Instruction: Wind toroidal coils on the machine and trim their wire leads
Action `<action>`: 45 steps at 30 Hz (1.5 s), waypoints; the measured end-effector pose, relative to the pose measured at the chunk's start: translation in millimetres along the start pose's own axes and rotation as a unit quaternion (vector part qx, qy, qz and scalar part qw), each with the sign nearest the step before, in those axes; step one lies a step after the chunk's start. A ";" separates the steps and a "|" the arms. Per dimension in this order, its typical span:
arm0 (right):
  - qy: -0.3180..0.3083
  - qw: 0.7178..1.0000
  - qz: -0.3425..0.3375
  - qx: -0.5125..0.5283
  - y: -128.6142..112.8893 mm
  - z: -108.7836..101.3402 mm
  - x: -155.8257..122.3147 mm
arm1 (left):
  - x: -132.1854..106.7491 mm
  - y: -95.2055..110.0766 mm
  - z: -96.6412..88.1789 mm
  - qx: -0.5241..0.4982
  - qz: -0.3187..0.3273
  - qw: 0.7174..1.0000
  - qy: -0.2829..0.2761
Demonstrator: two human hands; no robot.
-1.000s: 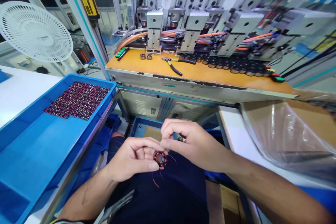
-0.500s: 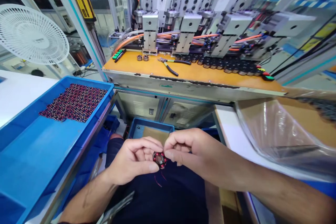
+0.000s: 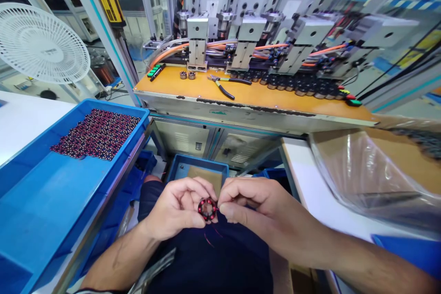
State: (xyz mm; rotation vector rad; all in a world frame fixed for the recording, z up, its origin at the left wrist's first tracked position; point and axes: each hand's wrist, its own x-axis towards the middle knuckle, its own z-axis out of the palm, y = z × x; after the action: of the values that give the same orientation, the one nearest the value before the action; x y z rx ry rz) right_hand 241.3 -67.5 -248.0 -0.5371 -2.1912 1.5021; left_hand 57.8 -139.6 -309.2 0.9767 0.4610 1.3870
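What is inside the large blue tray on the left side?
The tray holds many small red-and-black parts, packed together towards its far end. They resemble the ring in the left hand. What lies under them is covered.

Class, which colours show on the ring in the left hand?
Red and black alternate around the ring, best seen in the head view.

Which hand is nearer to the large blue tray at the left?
Left. The left hand, holding a wound ring, is right of the tray; the right hand is farther right, beyond the ring.
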 end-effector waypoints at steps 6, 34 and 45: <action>-0.003 0.999 0.025 0.019 -3.2 0.5 -1.8 | -2.1 1.4 0.1 0.054 0.009 0.998 0.008; 0.023 0.863 -0.378 -0.334 2.8 -14.3 -6.0 | 0.0 -9.3 5.0 -0.101 -0.075 0.992 -0.024; 0.126 0.882 -0.382 -0.246 27.0 4.5 -1.3 | 4.2 -9.1 -2.4 -0.058 -0.047 0.997 -0.024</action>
State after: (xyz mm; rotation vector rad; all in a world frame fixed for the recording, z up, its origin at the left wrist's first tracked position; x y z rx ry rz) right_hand 242.0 -62.6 -274.9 0.0246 -2.1691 0.4382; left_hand 62.3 -133.9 -316.6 0.8806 0.3823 1.2884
